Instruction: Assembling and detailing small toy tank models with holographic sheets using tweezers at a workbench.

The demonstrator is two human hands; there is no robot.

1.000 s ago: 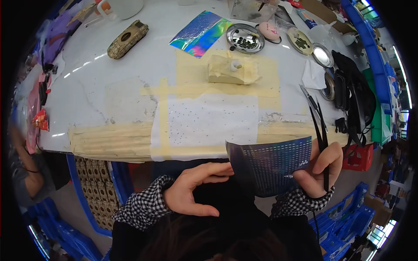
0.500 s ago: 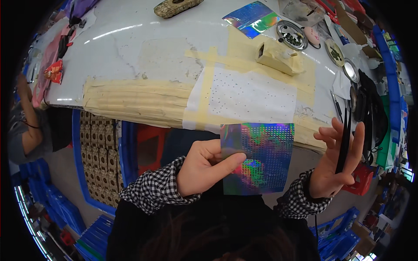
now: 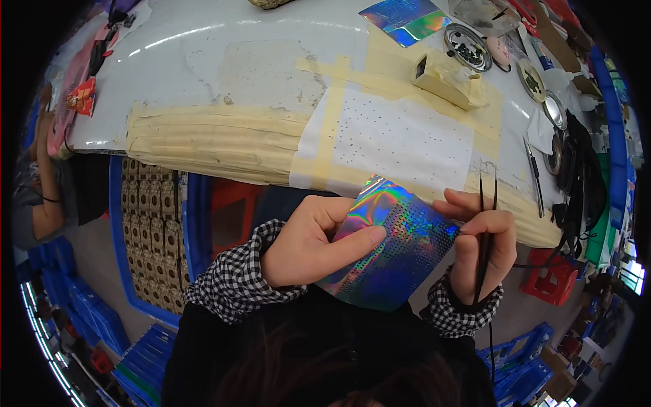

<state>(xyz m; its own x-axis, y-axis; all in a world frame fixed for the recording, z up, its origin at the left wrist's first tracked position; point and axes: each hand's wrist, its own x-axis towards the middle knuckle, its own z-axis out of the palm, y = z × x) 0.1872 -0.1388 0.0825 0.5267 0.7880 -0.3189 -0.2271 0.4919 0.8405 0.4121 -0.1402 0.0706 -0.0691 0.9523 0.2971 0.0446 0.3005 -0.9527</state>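
A shiny holographic sheet (image 3: 400, 254) with rows of small dots is tilted in front of me, off the table's near edge. My left hand (image 3: 305, 244) grips its left side, thumb on top and the fingers behind. Black tweezers (image 3: 483, 261) lie in my right hand (image 3: 491, 234), their two separated tips pointing toward the table. The thumb and index finger of this hand are at the sheet's right corner; whether they pinch it is hard to tell. Beyond the sheet, a white sheet (image 3: 407, 136) scattered with tiny dark specks is taped to the table.
A beige block-shaped device (image 3: 447, 83) stands behind the white sheet. Further back lie another holographic sheet (image 3: 405, 20) and a round metal dish (image 3: 468, 49) of dark bits. A blue crate (image 3: 121, 251) of patterned pieces stands left below; another person's arm (image 3: 45, 163) shows far left.
The holographic sheet has turned clockwise and tilted. My right hand has moved left to its corner, with the fingers curled in and the tweezers' tips now visible. The view has shifted slightly.
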